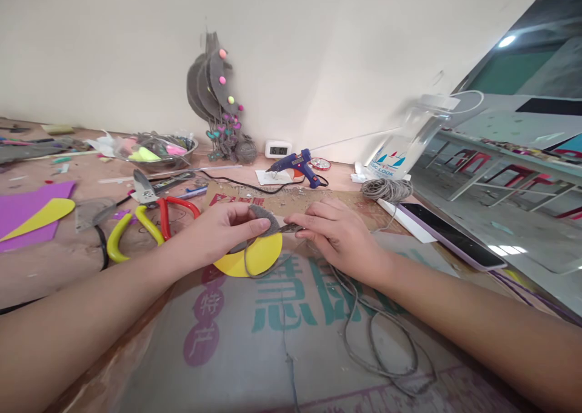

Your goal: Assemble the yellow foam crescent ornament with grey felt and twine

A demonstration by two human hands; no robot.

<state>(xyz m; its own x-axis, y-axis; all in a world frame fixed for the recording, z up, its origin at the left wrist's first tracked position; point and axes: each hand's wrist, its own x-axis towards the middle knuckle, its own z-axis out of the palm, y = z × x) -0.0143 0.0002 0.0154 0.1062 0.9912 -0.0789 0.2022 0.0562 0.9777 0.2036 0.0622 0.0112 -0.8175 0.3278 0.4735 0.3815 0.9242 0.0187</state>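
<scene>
My left hand (231, 228) is closed, its thumb pressing a curved grey piece (265, 218) that looks covered in cord. Under it lies a rounded yellow sheet piece (259, 258), with a thin loop of cord across it. To the right, my right hand (343, 237) pinches grey cord (291, 227) close to the grey piece; the exact grip is partly hidden by the fingers. From below that hand, loose loops of cord (379, 352) trail over the printed cardboard (227, 364).
A blue glue gun (297, 165) rests behind my hands, near a small digital clock (278, 149). Yellow-handled pliers (148, 225) and red-handled cutters (164, 216) lie left. At right are a cord coil (386, 190), a plastic bottle (404, 143) and a phone (450, 234).
</scene>
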